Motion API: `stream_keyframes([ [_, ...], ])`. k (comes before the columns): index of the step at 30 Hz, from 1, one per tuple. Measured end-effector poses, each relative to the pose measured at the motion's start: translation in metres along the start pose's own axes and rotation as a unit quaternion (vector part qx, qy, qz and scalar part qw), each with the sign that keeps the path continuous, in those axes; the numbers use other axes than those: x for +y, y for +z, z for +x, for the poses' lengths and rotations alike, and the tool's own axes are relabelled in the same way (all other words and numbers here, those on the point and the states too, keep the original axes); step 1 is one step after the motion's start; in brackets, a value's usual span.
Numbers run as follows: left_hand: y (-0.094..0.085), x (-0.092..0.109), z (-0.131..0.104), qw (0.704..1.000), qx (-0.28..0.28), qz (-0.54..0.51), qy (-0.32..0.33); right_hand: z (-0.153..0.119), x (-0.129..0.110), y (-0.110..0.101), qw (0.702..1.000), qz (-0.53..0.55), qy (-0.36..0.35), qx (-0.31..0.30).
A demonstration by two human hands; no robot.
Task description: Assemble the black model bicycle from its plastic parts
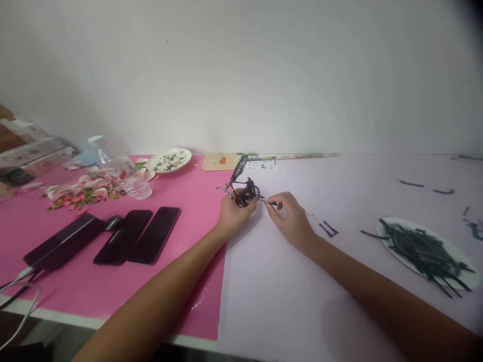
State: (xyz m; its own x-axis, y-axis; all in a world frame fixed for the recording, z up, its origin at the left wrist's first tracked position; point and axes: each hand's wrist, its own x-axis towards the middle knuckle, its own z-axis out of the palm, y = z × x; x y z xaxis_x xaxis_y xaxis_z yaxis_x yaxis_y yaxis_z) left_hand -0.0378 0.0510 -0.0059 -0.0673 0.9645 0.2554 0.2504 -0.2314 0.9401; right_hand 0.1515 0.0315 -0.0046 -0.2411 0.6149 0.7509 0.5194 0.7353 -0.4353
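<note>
My left hand (236, 213) is closed around a small black model bicycle (247, 192), holding it tilted with one wheel up over the seam between the pink and white table covers. Just to the right, my right hand (287, 216) pinches a thin black rod-like part (274, 203) between thumb and fingertips. Its tip points at the lower wheel of the bicycle; whether they touch I cannot tell. On the white cover beside my right hand lies a black fork-shaped part (329, 229).
At right, a white plate (385, 241) carries a heap of black plastic parts, with more loose pieces beyond it. On the left lie two phones (154, 235), a black power bank (64, 241) with cables, a clear bottle (121, 168), pink petal-like pieces (88, 190) and another plate (151, 166).
</note>
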Motion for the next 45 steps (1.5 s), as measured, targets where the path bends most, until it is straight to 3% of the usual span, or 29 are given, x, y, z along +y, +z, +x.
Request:
stream_keyframes([
  [17, -0.0009, 0.0024, -0.0007, 1.000, 0.014, 0.008, -0.013, -0.0006, 0.0045, 0.0016, 1.000, 0.004, 0.002, -0.029],
  [34, -0.0015, 0.0030, -0.0007, 1.000, 0.020, -0.006, -0.012, -0.0012, 0.0024, -0.0002, 1.000, -0.014, 0.027, 0.001],
  [45, -0.0012, 0.0036, -0.0016, 1.000, 0.017, -0.012, -0.009, -0.0023, 0.0000, -0.0009, 0.995, -0.036, 0.089, 0.016],
])
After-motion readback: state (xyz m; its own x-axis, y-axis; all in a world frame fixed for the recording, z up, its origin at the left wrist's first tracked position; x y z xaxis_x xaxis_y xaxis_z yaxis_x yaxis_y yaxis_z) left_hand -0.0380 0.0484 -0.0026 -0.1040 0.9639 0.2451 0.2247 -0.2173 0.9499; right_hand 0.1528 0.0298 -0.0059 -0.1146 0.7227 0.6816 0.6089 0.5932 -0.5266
